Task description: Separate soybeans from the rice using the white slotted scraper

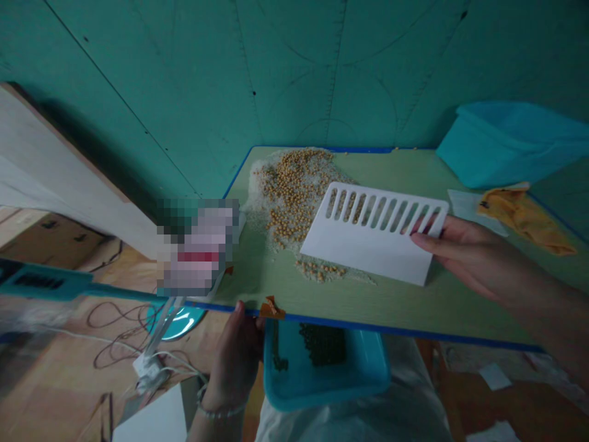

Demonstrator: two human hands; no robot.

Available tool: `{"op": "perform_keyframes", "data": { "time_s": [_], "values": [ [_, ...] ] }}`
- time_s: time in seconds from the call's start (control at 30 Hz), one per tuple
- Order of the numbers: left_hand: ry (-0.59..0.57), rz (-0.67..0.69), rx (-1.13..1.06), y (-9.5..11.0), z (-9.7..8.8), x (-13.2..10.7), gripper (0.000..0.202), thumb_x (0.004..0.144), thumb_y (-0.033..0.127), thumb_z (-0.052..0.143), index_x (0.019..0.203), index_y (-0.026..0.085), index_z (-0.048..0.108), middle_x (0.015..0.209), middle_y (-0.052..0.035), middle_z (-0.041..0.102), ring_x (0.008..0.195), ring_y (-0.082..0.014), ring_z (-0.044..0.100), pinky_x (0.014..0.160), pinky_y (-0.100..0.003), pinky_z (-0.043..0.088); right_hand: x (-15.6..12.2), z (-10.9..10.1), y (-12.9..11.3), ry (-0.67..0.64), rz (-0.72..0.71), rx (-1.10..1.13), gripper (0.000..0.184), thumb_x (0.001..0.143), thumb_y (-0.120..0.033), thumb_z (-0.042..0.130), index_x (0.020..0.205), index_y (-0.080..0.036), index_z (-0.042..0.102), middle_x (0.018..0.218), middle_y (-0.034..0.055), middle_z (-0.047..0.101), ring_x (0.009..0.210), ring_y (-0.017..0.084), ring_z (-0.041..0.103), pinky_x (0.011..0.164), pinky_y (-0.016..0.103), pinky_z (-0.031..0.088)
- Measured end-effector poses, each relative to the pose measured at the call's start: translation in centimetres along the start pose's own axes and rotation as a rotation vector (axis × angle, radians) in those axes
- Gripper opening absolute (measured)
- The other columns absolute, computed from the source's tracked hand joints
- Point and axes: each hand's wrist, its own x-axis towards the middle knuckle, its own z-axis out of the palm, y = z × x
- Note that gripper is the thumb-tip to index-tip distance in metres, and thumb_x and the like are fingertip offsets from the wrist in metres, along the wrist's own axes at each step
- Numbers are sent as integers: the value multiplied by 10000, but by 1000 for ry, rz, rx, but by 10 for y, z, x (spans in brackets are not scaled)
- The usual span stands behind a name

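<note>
My right hand (pixel 455 248) grips a white slotted scraper (pixel 365 245) by its right end, thumb on top. The scraper is tilted above the table, its left end over a heap of yellow soybeans (pixel 294 184) mixed with pale grains. A smaller strip of beans and grains lies below its lower edge. My left hand (pixel 239 344) is closed at the table's front edge, thumb up against the edge, with its fingers at the side of a blue tray (pixel 326 396). Those fingers are partly hidden. Dark green beans (pixel 324 344) lie in the tray, under the table edge.
On the table (pixel 391 307), a blue bin (pixel 510 147) and a yellow cloth (pixel 524 218) are at the right. A blurred-out object (pixel 200 248) stands at the left edge. Cables (pixel 124 331) run over the floor. A green wall (pixel 294 67) rises behind.
</note>
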Motion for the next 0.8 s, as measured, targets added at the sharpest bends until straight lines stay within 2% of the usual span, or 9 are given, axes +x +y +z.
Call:
{"op": "perform_keyframes", "data": {
  "time_s": [0.13,0.27,0.4,0.57,0.7,0.8],
  "values": [
    [-20,34,21,0,2,0,262,707,451,634,784,204,671,489,40,540,391,-84,435,355,-187,300,0,2,1,-43,58,-29,320,424,-413,779,700,-280,687,784,-18,732,850,243,626,882,419,414],
    [-31,29,39,0,2,0,292,713,465,620,841,205,660,480,46,525,383,-83,415,348,-188,286,0,4,0,-39,43,7,328,427,-415,782,722,-300,696,814,-30,738,853,228,633,876,398,428],
    [-38,31,3,1,2,-1,240,723,428,623,743,189,632,483,60,476,402,-70,410,367,-183,302,0,6,-2,-25,47,0,307,412,-394,778,686,-292,687,784,-38,739,835,228,643,873,405,434],
    [2,18,-11,1,4,-2,253,700,436,646,795,201,644,573,23,623,466,-99,517,412,-197,378,-4,8,-6,-75,27,-11,295,470,-374,769,736,-276,688,797,-20,742,859,236,649,857,394,444],
    [40,31,-35,0,3,2,280,607,433,722,741,197,652,525,32,619,462,-106,536,461,-215,446,-3,9,-7,-49,14,9,284,478,-359,765,730,-262,677,824,-17,739,872,234,640,874,394,427],
    [49,35,-43,-1,1,5,322,565,430,750,780,207,663,612,10,678,504,-130,579,473,-235,473,-2,10,-7,-67,63,-4,291,461,-363,764,711,-248,669,795,-11,736,867,245,636,884,414,416]
  ]
}}
